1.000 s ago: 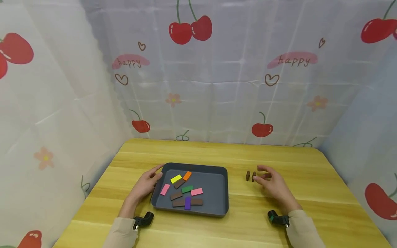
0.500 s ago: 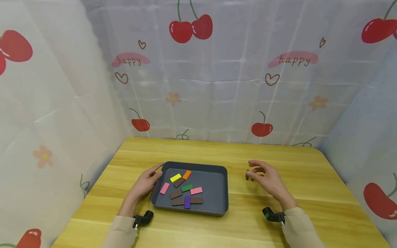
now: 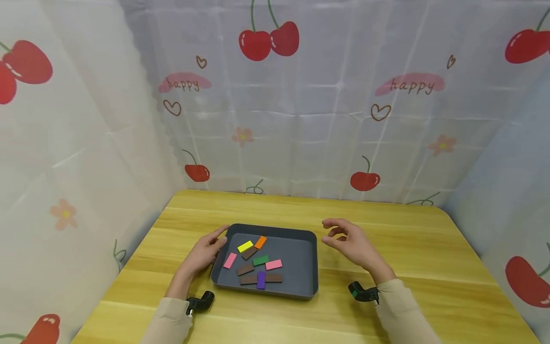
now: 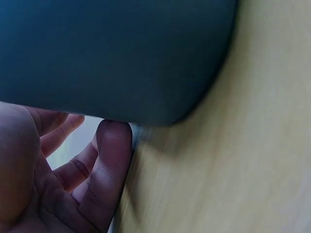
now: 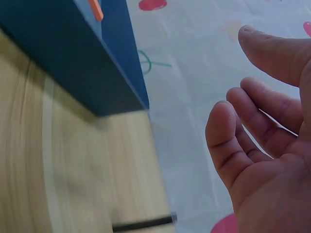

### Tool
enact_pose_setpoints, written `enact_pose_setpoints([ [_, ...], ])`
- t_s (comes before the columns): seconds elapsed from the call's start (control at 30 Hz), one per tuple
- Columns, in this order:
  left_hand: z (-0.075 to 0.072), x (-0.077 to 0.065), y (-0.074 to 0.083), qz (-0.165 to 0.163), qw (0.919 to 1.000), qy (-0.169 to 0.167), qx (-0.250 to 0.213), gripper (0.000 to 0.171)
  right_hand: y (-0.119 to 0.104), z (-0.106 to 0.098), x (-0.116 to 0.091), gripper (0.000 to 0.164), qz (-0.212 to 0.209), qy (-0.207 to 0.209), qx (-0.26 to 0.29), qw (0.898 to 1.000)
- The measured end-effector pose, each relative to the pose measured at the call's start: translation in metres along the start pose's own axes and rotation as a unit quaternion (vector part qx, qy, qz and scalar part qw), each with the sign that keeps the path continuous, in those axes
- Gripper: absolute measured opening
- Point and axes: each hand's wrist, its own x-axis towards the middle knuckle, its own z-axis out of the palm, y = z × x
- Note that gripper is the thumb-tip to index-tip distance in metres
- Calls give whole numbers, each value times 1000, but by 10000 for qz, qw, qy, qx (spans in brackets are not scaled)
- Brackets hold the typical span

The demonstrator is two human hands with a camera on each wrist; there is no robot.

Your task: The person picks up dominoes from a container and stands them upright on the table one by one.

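Observation:
A dark grey rectangular tray [image 3: 298, 267] lies on the table with several small domino-like blocks flat inside it. Its left side is touched by my left hand [image 3: 204, 253], the thumb at the rim; the left wrist view shows fingertips [image 4: 115, 138] against the tray's outer wall [image 4: 121, 58]. Just beyond the tray's right rim hovers my right hand [image 3: 354, 246], thumb and fingers apart with nothing between them. A dark brown block [image 5: 145, 224] stands on the table under that hand in the right wrist view; in the head view the hand hides that spot.
Inside the tray, a purple block [image 3: 261, 280] crosses a brown one [image 3: 275, 278]; green [image 3: 260, 260], yellow [image 3: 245, 246], orange [image 3: 260, 242] and pink [image 3: 273, 264] ones lie around. A cherry-printed curtain [image 3: 301, 143] surrounds the wooden table [image 3: 386, 224].
My right hand has moved left, from beside the two standing brown blocks to near the tray, and now covers them in the head view. The left hand stays at the tray.

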Motion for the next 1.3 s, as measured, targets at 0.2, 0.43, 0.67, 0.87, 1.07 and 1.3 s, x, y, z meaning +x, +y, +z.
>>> enact_pose_setpoints([
  [0.2, 0, 0, -3, -29, 10000, 19, 43, 48, -11, 19, 14, 48, -37, -223, 78, 9997],
  [0.43, 2, -2, 0, -19, 10000, -34, -92, 48, -20, 37, 29, 48, -169, -408, 157, 9989],
  [0.67, 1, -2, 1, -20, 10000, 46, 12, 47, -25, 52, 40, 46, -243, -645, 161, 9975],
  [0.87, 2, -2, 2, -48, 10000, 63, -43, 47, -28, 66, 48, 47, -367, -864, 69, 9956],
  [1.07, 2, -1, 1, -49, 9999, 9, -126, 47, -29, 81, 55, 45, -404, -1050, 84, 9936],
  [1.3, 2, 0, -1, -40, 9999, 20, -99, 47, -27, 96, 61, 46, -442, -1309, 66, 9904],
])
